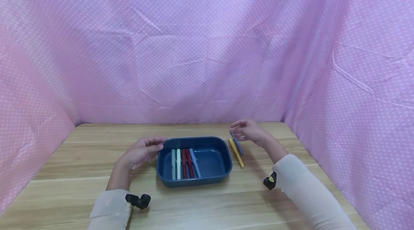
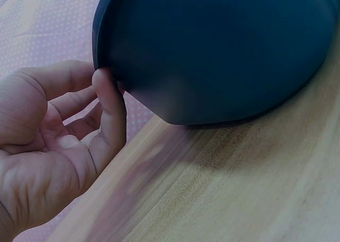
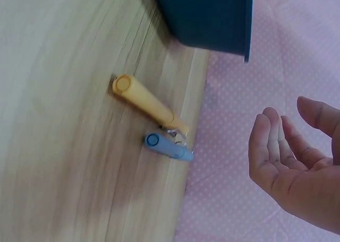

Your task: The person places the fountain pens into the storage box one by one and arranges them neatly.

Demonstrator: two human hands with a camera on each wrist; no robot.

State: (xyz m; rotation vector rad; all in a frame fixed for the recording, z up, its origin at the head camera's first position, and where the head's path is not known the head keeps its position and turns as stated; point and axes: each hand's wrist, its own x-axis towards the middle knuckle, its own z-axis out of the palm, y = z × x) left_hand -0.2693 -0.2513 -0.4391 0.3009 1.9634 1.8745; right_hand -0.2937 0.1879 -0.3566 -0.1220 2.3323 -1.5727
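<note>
A dark blue rectangular tray [image 1: 210, 179] sits on the table. Inside its left half lie several capped pens side by side: a grey-green pen [image 1: 173, 165], a pale mint pen [image 1: 179, 165], two dark red pens [image 1: 184, 165] and a light blue pen [image 1: 195, 163]. My left hand [image 1: 142, 152] pinches the tray's rim at the back left corner, thumb on the near side in the left wrist view. Over on the right, my right hand [image 1: 252, 133] hovers with relaxed fingers and holds nothing. Below it lie a yellow pen [image 3: 146, 101] and a blue pen [image 3: 167, 146] on the wood.
The wooden table [image 1: 81, 165] ends at a pink dotted curtain [image 1: 181, 61] behind and on both sides. Each sleeve cuff carries a small black wrist camera [image 1: 139, 200]. The yellow and blue pens lie just right of the tray.
</note>
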